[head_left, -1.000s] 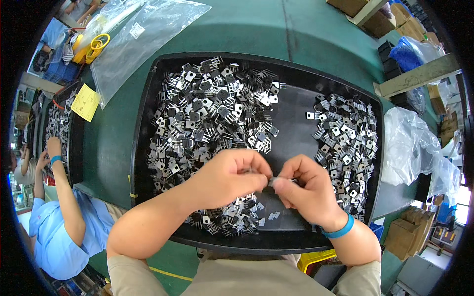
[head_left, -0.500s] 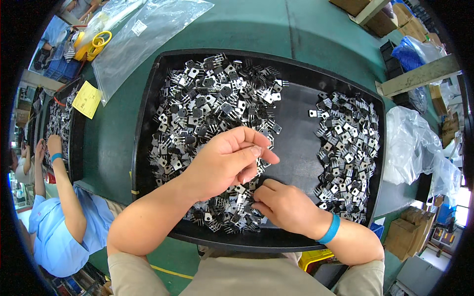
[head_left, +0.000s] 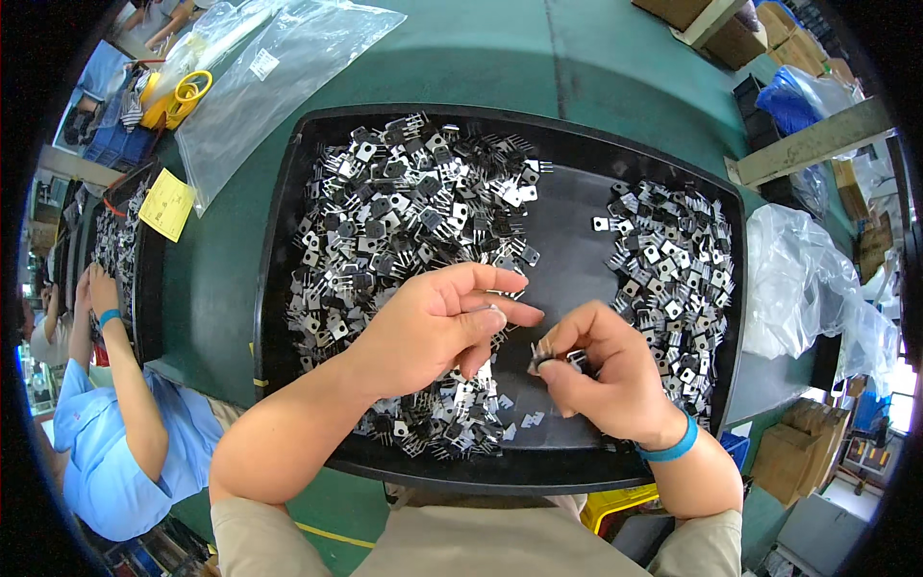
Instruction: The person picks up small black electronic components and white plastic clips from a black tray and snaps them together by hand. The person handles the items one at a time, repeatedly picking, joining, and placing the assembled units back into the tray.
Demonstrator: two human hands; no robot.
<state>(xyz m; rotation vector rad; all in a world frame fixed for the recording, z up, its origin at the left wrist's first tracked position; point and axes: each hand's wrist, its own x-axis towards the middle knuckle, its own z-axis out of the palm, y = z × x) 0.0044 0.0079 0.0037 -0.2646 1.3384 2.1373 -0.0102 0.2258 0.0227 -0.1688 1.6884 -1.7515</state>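
A big black tray (head_left: 567, 288) lies before me with two heaps of transistors, black bodies with silvery metal backs and thin legs. Over the larger left heap (head_left: 385, 212) hovers my left hand (head_left: 437, 322); its index and middle fingers stretch apart, with the thumb below them. I see nothing held there, though its palm side is hidden. My right hand (head_left: 611, 370), with a blue wristband, pinches transistors (head_left: 543, 358) between thumb and fingers, their metal legs poking out. It hovers over the bare strip of tray, beside the smaller right heap (head_left: 673, 288).
A clear plastic bag (head_left: 279, 77) and a yellow paper slip (head_left: 167, 205) lie on the green table at left. More clear plastic (head_left: 793, 279) sits right of the tray. At far left a person in blue (head_left: 135, 433) works at another tray.
My right hand has lifted from the near edge of the left heap and moved right, now showing transistors in its grip. My left hand's fingers have spread slightly while staying over the heap.
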